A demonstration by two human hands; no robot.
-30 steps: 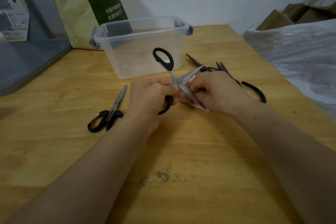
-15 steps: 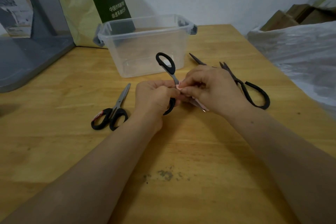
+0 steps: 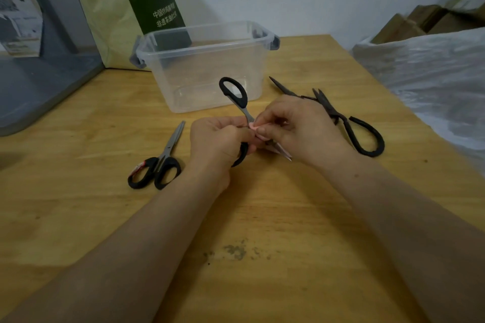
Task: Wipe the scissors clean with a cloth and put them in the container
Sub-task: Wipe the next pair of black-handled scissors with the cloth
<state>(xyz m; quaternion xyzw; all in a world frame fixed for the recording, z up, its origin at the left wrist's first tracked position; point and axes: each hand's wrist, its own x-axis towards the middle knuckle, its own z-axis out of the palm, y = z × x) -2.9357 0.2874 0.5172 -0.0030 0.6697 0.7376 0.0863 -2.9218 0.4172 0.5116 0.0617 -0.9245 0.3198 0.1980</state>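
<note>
A pair of black-handled scissors (image 3: 236, 97) is spread wide over the wooden table (image 3: 262, 217). One handle loop points up toward the clear plastic container (image 3: 204, 68). My left hand (image 3: 217, 141) grips the lower handle loop. Around the blades near the pivot, my right hand (image 3: 299, 131) pinches a small pale pink cloth (image 3: 256, 127), and the blades are mostly hidden under its fingers. A white corner of the cloth sticks out below the right hand. The container stands just behind the hands, and nothing shows inside it.
Another black-handled pair of scissors (image 3: 162, 162) lies shut to the left of my left hand. Dark old scissors (image 3: 341, 118) with a large loop lie at the right. A green and yellow bag (image 3: 126, 8) leans behind the container. A grey stand (image 3: 39, 81) occupies the far left.
My right hand has slid with the cloth along the blade toward the pivot, so the blade that stuck out to the right is now covered. The left hand keeps its hold.
</note>
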